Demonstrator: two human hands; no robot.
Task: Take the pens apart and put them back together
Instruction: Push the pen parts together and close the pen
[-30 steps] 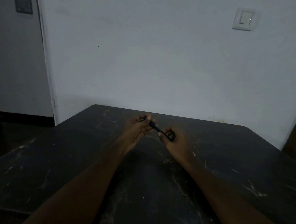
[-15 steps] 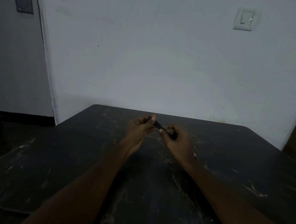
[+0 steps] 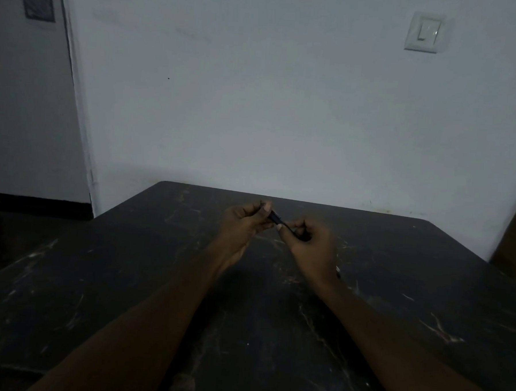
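A dark pen (image 3: 275,218) is held between both hands above the middle of the black table (image 3: 127,278). My left hand (image 3: 243,224) pinches its upper left end with thumb and fingers. My right hand (image 3: 311,246) grips its lower right end, with that end hidden inside the curled fingers. Only a short stretch of the barrel shows between the two hands. The room is dim, so the pen's parts are hard to tell apart.
The scratched black table stands against a pale wall with a light switch (image 3: 423,32) at upper right. A small light object (image 3: 338,271) lies on the table just behind my right wrist. A door (image 3: 26,93) is at far left.
The hands have drawn closer together, so less of the pen shows between them. My left hand has shifted slightly right and up.
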